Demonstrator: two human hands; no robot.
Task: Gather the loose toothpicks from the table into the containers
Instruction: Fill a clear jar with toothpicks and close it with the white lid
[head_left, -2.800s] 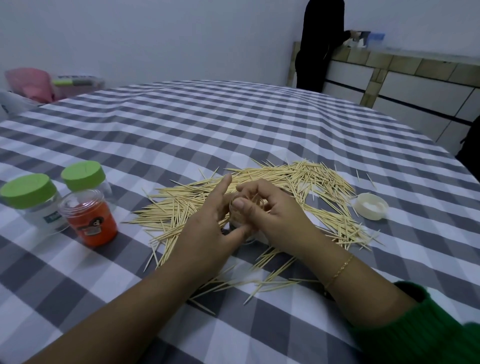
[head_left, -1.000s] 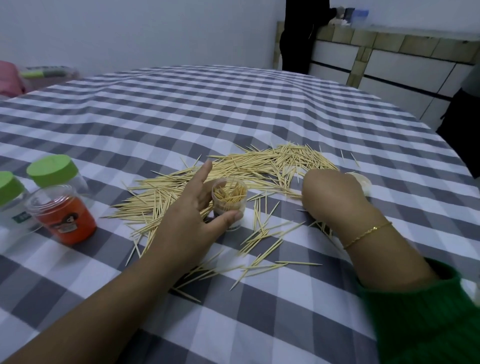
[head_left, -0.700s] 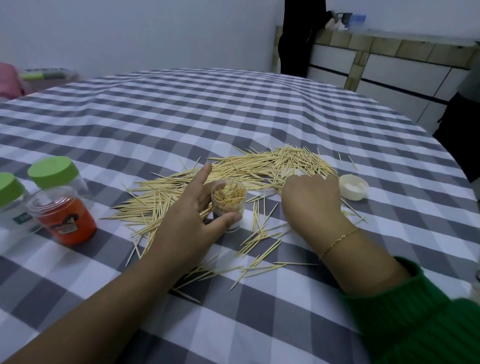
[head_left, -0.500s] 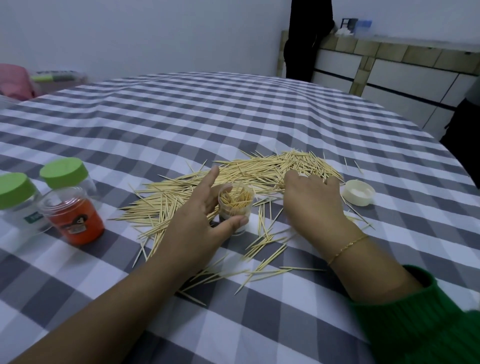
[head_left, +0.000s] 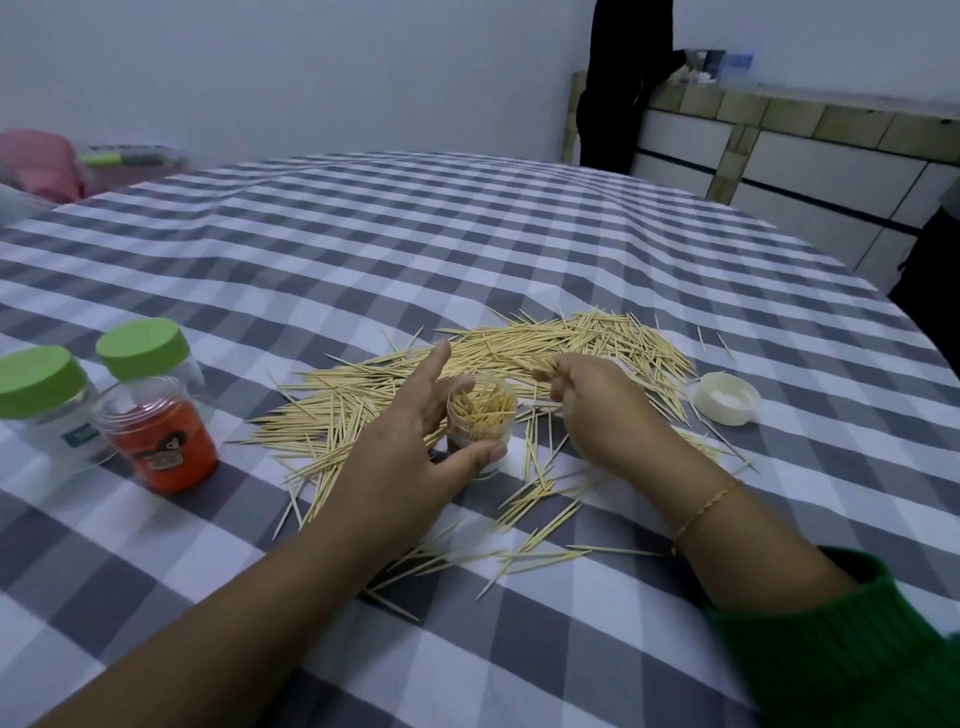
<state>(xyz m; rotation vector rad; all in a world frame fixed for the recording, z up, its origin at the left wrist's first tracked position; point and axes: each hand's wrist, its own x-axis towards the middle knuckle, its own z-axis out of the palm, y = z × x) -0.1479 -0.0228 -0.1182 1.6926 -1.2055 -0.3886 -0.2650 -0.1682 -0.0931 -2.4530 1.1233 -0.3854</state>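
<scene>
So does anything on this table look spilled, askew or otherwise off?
Yes: toothpicks lie scattered across the tablecloth around the open container, which the left hand holds upright. Its white cap sits apart to the right. The right hand pinches a few. The three jars stand upright, nothing damaged.

Two bare forearms in frame, no gloves. Left arm (head_left: 223, 613): bare right down to the bottom edge of the frame, no sleeve showing, nothing on the wrist, no rings visible on left hand (head_left: 400, 452). Right arm: green knit sleeve (head_left: 841, 654) with ribbed cuff, bunched up the forearm. Thin gold chain bracelet (head_left: 706, 506) on the right wrist. Right hand (head_left: 597, 410): bare; can't tell on rings, fingers are mostly hidden.
</scene>
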